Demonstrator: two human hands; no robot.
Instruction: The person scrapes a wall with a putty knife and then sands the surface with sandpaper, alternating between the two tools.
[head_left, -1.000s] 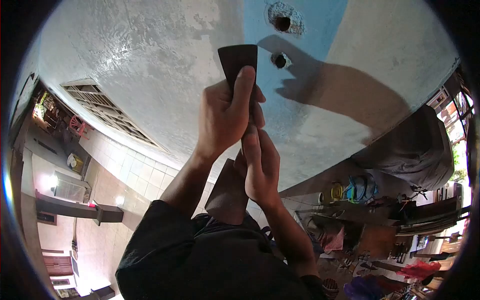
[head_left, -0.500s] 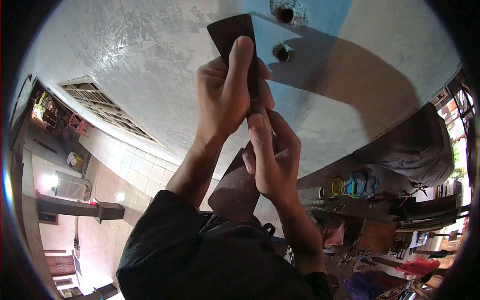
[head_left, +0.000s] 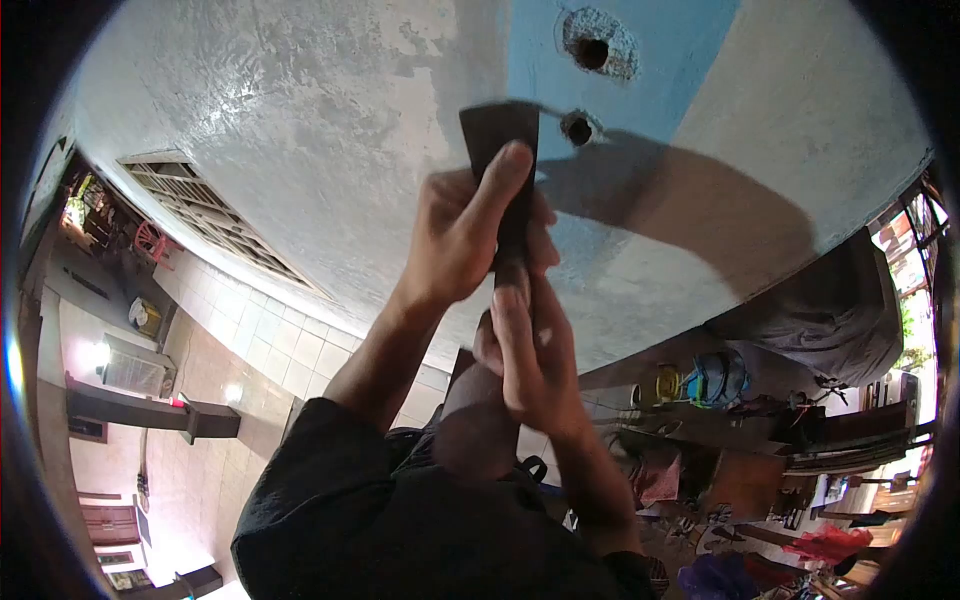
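My left hand (head_left: 450, 245) is closed round a dark scraper (head_left: 498, 130) near its flared blade, the thumb pressed flat on the metal. Lower down, my right hand (head_left: 540, 355) grips the scraper's handle, its thumb lying along it. The blade overlaps the grey and blue wall (head_left: 330, 130), below and left of two rough holes. Below my right hand hangs a brown, slightly blurred sheet (head_left: 475, 425), in front of my dark shirt.
One ragged hole (head_left: 592, 52) lies above a smaller hole (head_left: 577, 128) in the wall. A slatted vent (head_left: 215, 222) sits at left, above pale floor tiles (head_left: 285, 335). To the right stand a dark covered object (head_left: 825, 310), a blue item (head_left: 718, 378) and scattered clutter.
Both hands have come down and slightly right with the scraper, closer to my body. The view has shifted a little, and the brown sheet now looks more rounded.
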